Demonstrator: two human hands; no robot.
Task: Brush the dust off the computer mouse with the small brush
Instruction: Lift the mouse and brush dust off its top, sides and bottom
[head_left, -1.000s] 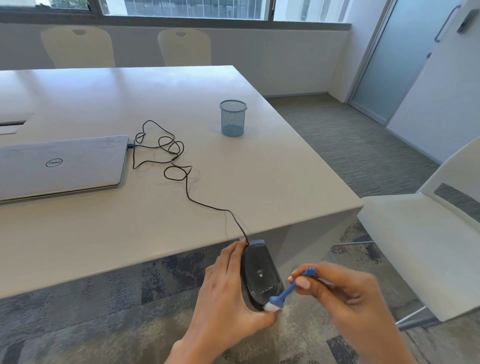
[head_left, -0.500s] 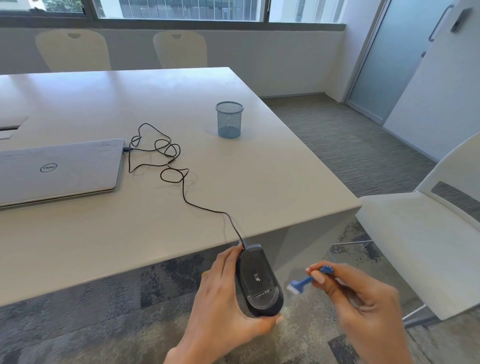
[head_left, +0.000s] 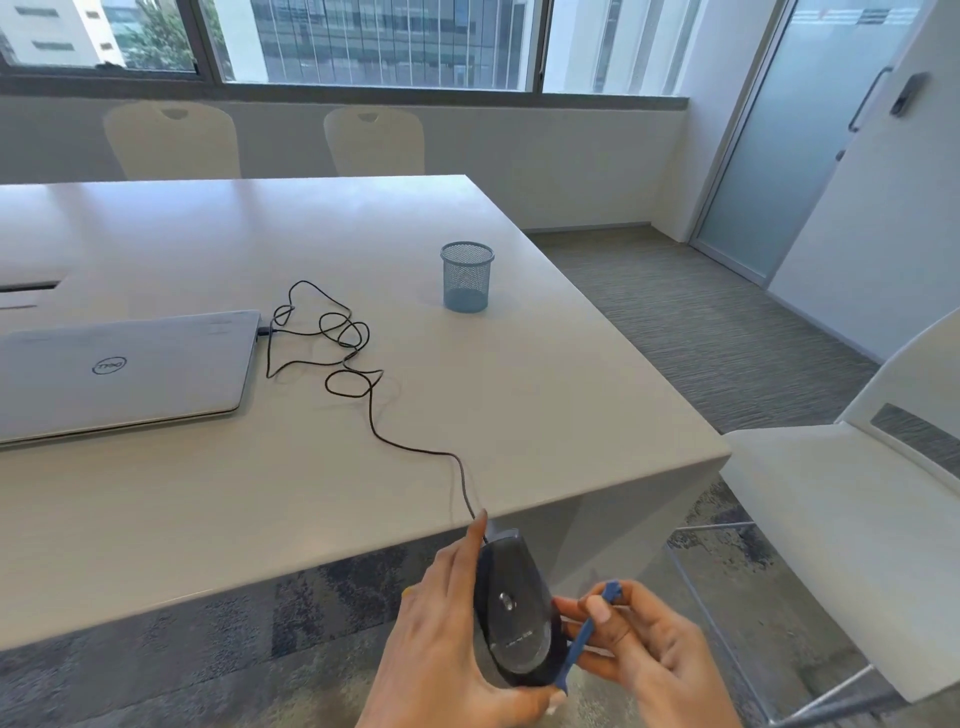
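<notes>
Mouse (head_left: 517, 608) in left hand (head_left: 447, 639), cable (head_left: 363, 384) to laptop (head_left: 124, 369), cup (head_left: 466, 276) beyond

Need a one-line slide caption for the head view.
Left hand holds the corded mouse underside-up off the table edge while the right hand sets a blue brush against its lower right edge.

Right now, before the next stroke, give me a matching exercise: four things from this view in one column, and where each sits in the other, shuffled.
Things:
1. computer mouse
2. small brush
3. mesh pen cup
4. laptop

Places:
A. closed, on the table's left side
B. upright on the table, near its far right edge
C. in the left hand, underside up
D. in the right hand, against the mouse's side

Pairs: 1-C, 2-D, 3-B, 4-A
</notes>
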